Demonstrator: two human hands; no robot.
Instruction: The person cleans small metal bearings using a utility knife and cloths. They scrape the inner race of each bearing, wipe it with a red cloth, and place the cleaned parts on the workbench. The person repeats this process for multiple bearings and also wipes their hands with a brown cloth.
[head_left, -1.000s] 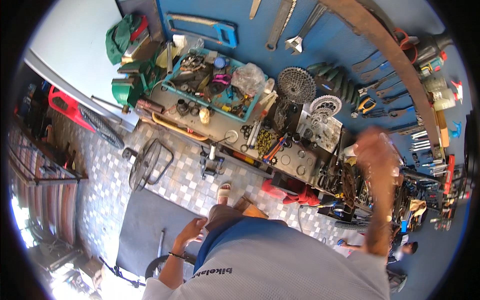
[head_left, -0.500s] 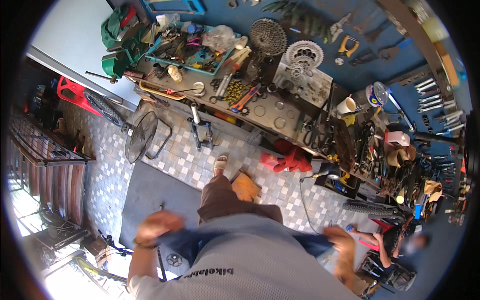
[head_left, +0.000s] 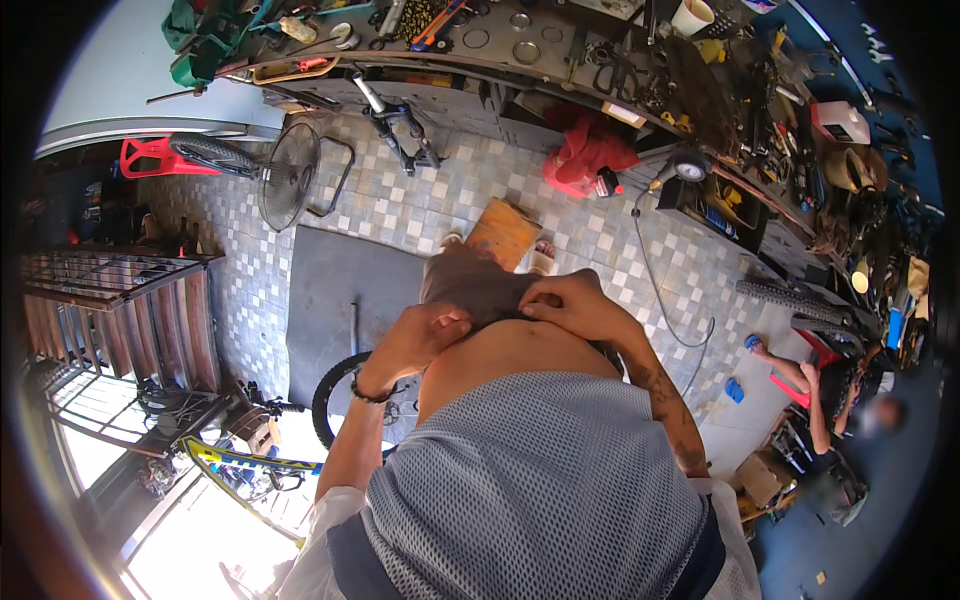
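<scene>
Both my hands are at the waistband of my brown shorts (head_left: pixel 470 287), just below my bare belly (head_left: pixel 520 350). The fingers of my left hand (head_left: pixel 428 333) are curled in against the left front of the waistband. On the other side my right hand (head_left: pixel 570 303) pinches the waistband, thumb and fingertips together. My grey mesh shirt (head_left: pixel 530 470) is pulled up, its dark blue side parts hanging below my arms. A dark bracelet (head_left: pixel 372 390) circles my left wrist.
A workbench (head_left: pixel 480 62) with tools and bike parts runs across the far side. Before me are a wooden board (head_left: pixel 503 234), a bicycle fork (head_left: pixel 398 130) and a standing fan (head_left: pixel 290 178). A dark mat (head_left: pixel 325 270) lies left; a person (head_left: pixel 805 375) sits at the right.
My hands have come in from both sides, where they held out dark blue cloth, to my waistband. The shirt has gone up, baring my belly. The view has shifted toward me.
</scene>
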